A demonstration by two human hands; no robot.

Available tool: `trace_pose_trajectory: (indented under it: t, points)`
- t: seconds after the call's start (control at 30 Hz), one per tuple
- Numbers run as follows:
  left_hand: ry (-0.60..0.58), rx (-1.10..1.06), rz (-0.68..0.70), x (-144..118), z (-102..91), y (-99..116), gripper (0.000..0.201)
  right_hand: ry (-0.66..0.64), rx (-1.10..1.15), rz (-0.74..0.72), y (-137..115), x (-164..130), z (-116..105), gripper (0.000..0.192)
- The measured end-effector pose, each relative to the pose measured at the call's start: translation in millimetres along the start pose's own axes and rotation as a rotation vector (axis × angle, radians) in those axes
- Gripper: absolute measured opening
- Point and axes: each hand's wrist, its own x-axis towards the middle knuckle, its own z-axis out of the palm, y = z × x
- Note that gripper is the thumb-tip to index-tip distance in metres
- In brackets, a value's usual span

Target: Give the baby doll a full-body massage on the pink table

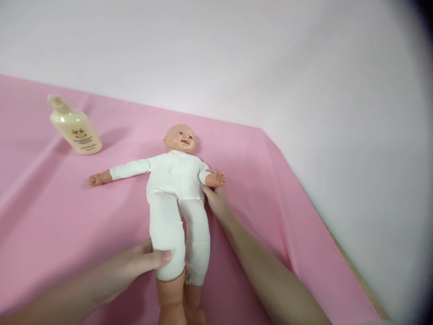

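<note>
The baby doll (176, 198) is lying face up on the pink cloth (50, 216), and the left hand (135, 266) is curling loosely around its lower leg. The right hand (216, 201) is resting flat and open against its side, gripping nothing. It is looking soft-bodied, light and floppy, so the stuffed torso seems the place to hold; a lotion bottle (75, 128) is standing well apart.

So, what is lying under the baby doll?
A pink cloth lies under the doll, spread over the whole surface. The right hand touches the doll's side and the left hand grips one leg. What the cloth covers is hidden.
</note>
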Motion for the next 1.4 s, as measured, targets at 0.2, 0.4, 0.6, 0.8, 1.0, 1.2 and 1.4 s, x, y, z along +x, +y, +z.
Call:
trace_pose_trajectory:
  t: [0.2,0.4,0.6,0.8,1.0,1.2,1.4]
  points:
    - [-0.011,-0.003,0.023,1.8,-1.6,-2.7,0.058,0.000,0.003,0.012,-1.5,-0.4,-0.1,0.051]
    - [-0.010,0.009,0.016,1.9,-2.6,-3.6,0.058,-0.006,0.003,0.019,-1.4,-0.7,-0.4,0.051]
    - [-0.015,-0.008,0.018,1.7,-3.0,-3.4,0.055,0.012,0.016,0.006,-2.2,-0.8,0.7,0.051]
    - [-0.009,-0.025,0.023,1.9,-4.0,-5.6,0.056,0.025,0.063,0.021,-1.2,-1.0,2.9,0.052]
    - [-0.001,-0.025,0.022,2.3,-4.4,-7.5,0.055,0.024,0.052,-0.008,3.7,0.4,2.5,0.049]
    - [0.005,-0.022,0.036,2.9,-4.3,-8.8,0.049,0.014,0.045,-0.036,8.4,1.1,2.2,0.049]
    - [0.002,-0.032,0.007,2.5,-3.3,-5.5,0.062,0.015,0.036,-0.027,5.8,0.7,0.6,0.049]
